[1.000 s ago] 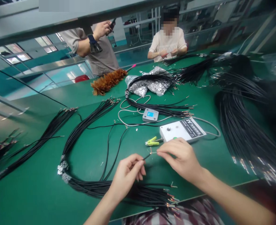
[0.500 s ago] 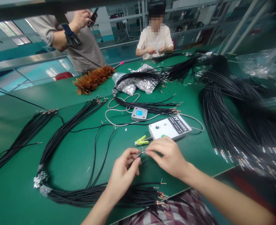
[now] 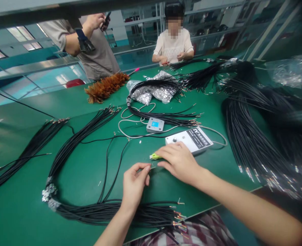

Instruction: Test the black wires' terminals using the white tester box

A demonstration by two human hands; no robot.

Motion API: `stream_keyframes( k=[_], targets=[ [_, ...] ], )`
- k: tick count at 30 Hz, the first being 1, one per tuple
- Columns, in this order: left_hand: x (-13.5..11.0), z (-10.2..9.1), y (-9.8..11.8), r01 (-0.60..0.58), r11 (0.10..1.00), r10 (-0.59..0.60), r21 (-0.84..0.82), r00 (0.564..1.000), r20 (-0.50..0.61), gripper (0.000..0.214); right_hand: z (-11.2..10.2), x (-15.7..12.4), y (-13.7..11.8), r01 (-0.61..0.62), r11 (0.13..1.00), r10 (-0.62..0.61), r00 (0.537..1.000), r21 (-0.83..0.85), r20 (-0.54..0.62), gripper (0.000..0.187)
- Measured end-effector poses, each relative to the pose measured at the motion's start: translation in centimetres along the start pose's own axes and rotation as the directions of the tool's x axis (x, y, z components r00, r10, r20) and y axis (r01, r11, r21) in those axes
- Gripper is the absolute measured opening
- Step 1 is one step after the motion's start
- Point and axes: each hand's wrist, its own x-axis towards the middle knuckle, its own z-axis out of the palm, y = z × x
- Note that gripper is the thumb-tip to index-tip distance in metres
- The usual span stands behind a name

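Observation:
My left hand (image 3: 135,184) is closed, thumb and index finger pinching a cable; its thin bare wire ends (image 3: 153,167) stick out to the right, and the rest is hidden by the hand. My right hand (image 3: 180,162) reaches over a small yellow-green clip (image 3: 154,156), fingertips at its right part and thumb apart below it. The clip sits at the left end of a white control box (image 3: 198,141) with a black knob. Beneath my left forearm lies a bundle of black cables (image 3: 89,213) with stripped, coloured wire ends.
A small grey box with a lit blue display (image 3: 155,125) stands beyond the clip. Bags of silver pieces (image 3: 163,92) and a brown feather duster (image 3: 107,87) lie farther back. Black cable bundles (image 3: 243,133) cover the right side. Two people are across the green table (image 3: 89,164).
My right hand has left the wire ends and moved up to the clip, covering part of it. My left hand still pinches the cable, turned slightly. The view has shifted a little.

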Motion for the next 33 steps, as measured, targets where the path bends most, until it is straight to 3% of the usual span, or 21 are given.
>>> stream_keyframes(
  k=[2,6,7,16,25,28,31,33],
  targets=[
    [1.1,-0.4,0.0,-0.038,0.999,0.038,-0.009,0.998,-0.047,0.027,-0.1,1.1,0.7,0.003,0.993,0.007,0.997,-0.117,0.082,0.031],
    [2.9,-0.6,0.2,-0.075,0.997,0.075,0.007,0.994,-0.082,0.023,0.5,2.5,1.3,0.051,0.968,0.012,0.968,-0.245,0.249,0.002],
    [3.1,-0.5,0.2,-0.082,0.996,0.083,0.018,0.993,-0.084,0.022,0.6,2.7,1.3,0.061,0.963,0.008,0.966,-0.262,0.258,0.004],
    [3.7,0.3,-0.2,-0.092,0.985,0.106,0.149,0.99,-0.09,0.018,0.8,2.8,1.4,0.085,0.957,-0.015,0.969,-0.276,0.246,0.013],
    [3.9,0.8,-0.6,-0.091,0.989,0.1,0.115,0.992,-0.076,0.021,0.7,2.6,1.1,0.077,0.961,-0.016,0.975,-0.266,0.222,0.004],
    [4.1,0.7,-0.8,-0.09,0.992,0.097,0.09,0.993,-0.071,0.023,-0.5,1.7,1.4,0.056,0.976,-0.027,0.99,-0.212,0.138,0.015],
    [4.2,0.6,-1.0,-0.084,0.995,0.088,0.05,0.994,-0.063,0.024,-2.2,-0.9,2.5,-0.029,0.991,0.019,0.997,-0.133,-0.077,0.017],
    [4.3,0.6,-0.9,-0.078,0.997,0.079,0.02,0.995,-0.059,0.024,-3.3,-3.1,3.2,-0.124,0.989,0.103,0.969,-0.082,-0.225,0.014]
  ],
)
